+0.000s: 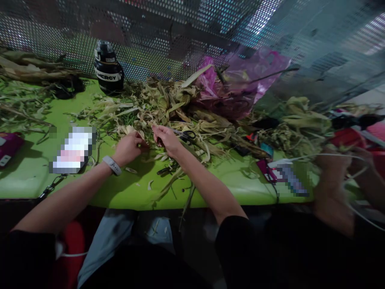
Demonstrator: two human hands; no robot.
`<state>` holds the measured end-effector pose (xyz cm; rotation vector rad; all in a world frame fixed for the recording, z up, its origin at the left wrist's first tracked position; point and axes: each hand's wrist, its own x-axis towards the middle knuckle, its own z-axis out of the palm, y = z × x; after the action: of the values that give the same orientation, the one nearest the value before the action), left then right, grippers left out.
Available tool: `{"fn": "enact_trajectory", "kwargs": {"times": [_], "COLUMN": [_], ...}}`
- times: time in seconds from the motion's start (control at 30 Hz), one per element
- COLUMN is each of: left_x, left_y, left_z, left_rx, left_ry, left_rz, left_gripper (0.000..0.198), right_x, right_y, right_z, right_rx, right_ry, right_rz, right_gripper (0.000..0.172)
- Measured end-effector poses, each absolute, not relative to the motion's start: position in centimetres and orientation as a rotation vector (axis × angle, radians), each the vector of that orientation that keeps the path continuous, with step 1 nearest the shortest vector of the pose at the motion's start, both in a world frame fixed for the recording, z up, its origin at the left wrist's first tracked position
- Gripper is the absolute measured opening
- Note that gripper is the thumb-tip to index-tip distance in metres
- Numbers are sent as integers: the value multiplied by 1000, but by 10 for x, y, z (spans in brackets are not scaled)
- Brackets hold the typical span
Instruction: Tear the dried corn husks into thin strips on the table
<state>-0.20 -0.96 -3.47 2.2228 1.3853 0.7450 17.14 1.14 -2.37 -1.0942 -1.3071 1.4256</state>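
Note:
Both my hands work at the near edge of a heap of dry, pale-green husks and leaves [168, 102] on a bright green table [141, 192]. My left hand [128, 149], with a white band on its wrist, has its fingers curled together beside a pale piece of husk [129, 129]. Just to its right, my right hand [167, 139] is closed in a pinch at the heap's edge. Whatever lies between the fingers of either hand is too small to make out. Scissors [188, 135] with dark handles rest on the leaves right behind my right hand.
A black bottle [108, 72] stands behind the heap, near a pink plastic bag [237, 86]. A phone [73, 150] lies left of my hands, another phone [290, 178] to the right. At the right edge, another person's hands [337, 172] are blurred near a white cable. Perforated metal [156, 40] rises behind.

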Motion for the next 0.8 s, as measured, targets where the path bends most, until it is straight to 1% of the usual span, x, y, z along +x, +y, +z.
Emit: {"fn": "enact_trajectory", "kwargs": {"times": [0.13, 0.23, 0.4, 0.53, 0.6, 0.7, 0.8], "left_x": [3, 3, 1, 0, 0, 2, 5], "left_y": [-16, -18, -9, 0, 1, -3, -11], "left_z": [-34, -34, -40, -47, -50, -50, -46], "left_rx": [2499, 2563, 2281, 1922, 1842, 1922, 2171], "left_ry": [1352, 1296, 1252, 1203, 1202, 1237, 1295], "left_rz": [671, 676, 866, 976, 985, 984, 946], "left_gripper": [23, 24, 20, 24, 24, 22, 17], "right_x": [178, 180, 183, 184, 185, 184, 183], "right_y": [14, 17, 16, 15, 15, 16, 15], "right_z": [-37, -41, -38, -38, -39, -40, -42], "right_rx": [-1067, -1022, -882, -852, -853, -849, -850], "right_ry": [-1101, -911, -730, -676, -651, -632, -642], "right_rz": [1564, 1711, 1806, 1826, 1842, 1859, 1860], "right_gripper": [46, 44, 43, 46, 45, 44, 44]}}
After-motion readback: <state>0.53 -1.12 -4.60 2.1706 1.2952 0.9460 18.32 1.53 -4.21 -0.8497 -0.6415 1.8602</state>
